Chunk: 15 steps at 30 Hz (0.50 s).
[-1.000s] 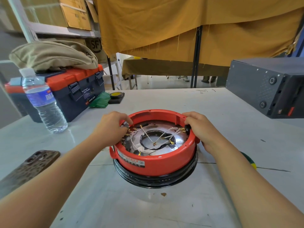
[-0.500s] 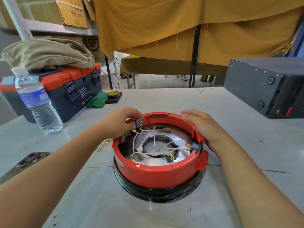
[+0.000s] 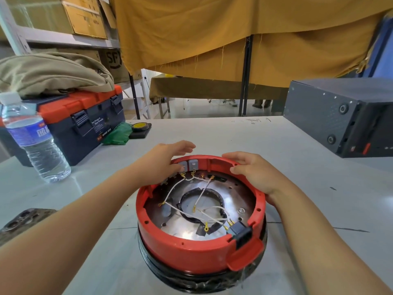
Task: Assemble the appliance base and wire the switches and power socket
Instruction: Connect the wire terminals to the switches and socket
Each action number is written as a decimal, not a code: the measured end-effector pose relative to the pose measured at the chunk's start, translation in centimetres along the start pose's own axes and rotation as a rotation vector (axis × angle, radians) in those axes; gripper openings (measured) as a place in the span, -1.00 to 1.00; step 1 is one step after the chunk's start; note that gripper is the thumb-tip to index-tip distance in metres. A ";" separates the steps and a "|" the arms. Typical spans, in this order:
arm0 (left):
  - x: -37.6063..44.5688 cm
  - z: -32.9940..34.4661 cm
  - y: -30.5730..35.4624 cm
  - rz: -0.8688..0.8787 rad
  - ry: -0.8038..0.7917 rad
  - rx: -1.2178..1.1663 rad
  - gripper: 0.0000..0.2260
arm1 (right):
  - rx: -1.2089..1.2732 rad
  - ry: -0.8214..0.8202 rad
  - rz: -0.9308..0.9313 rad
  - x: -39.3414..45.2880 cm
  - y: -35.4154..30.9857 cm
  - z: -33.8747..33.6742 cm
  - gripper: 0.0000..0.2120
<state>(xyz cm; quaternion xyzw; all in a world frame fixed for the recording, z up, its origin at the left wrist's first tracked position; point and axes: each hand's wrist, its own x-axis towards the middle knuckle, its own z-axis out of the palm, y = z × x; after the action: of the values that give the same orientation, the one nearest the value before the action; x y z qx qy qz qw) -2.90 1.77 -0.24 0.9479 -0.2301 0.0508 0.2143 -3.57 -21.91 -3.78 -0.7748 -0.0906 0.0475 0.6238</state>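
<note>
The round red appliance base (image 3: 191, 255) lies upside down on the white table (image 3: 212, 135), over a black rim. Inside are a metal plate, white wires (image 3: 204, 193) with yellow terminals, grey switches (image 3: 192, 165) on the far wall and a black power socket (image 3: 240, 231) at the near right. My left hand (image 3: 163, 160) rests on the far left rim, thumb against the switches. My right hand (image 3: 253, 171) grips the far right rim.
A water bottle (image 3: 36, 141) and an orange-and-navy toolbox (image 3: 85, 122) with a khaki bag on it stand at the left. A phone (image 3: 23, 218) lies near left. A dark metal box (image 3: 344, 116) sits at the right. Tape and green cloth lie behind.
Both hands have turned the base clockwise: the switches went from the left to the far side, the power socket from the right to the near right. The view has come closer.
</note>
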 end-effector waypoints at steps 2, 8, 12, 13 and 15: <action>-0.1 0.0 -0.3 -0.057 0.074 0.051 -0.62 | 0.011 0.014 0.005 0.0 0.0 0.1 -0.62; -0.8 -0.1 -0.4 -0.157 0.041 0.176 -0.66 | 0.021 0.057 0.021 -0.1 -0.1 0.2 -0.64; -0.7 0.2 0.0 -0.145 0.075 0.187 -0.66 | 0.013 0.072 0.025 -0.3 -0.3 0.2 -0.75; -0.6 0.3 0.0 -0.139 0.076 0.188 -0.66 | 0.013 0.083 0.027 -0.3 -0.3 0.1 -0.79; -0.2 0.5 0.1 -0.112 0.071 0.213 -0.65 | 0.014 0.108 0.041 -0.4 -0.4 0.1 -0.87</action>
<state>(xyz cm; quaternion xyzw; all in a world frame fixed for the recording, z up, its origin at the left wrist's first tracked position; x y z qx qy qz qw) -3.16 1.58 -0.68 0.9744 -0.1621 0.0963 0.1227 -3.98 -21.85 -3.40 -0.7737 -0.0405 0.0191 0.6320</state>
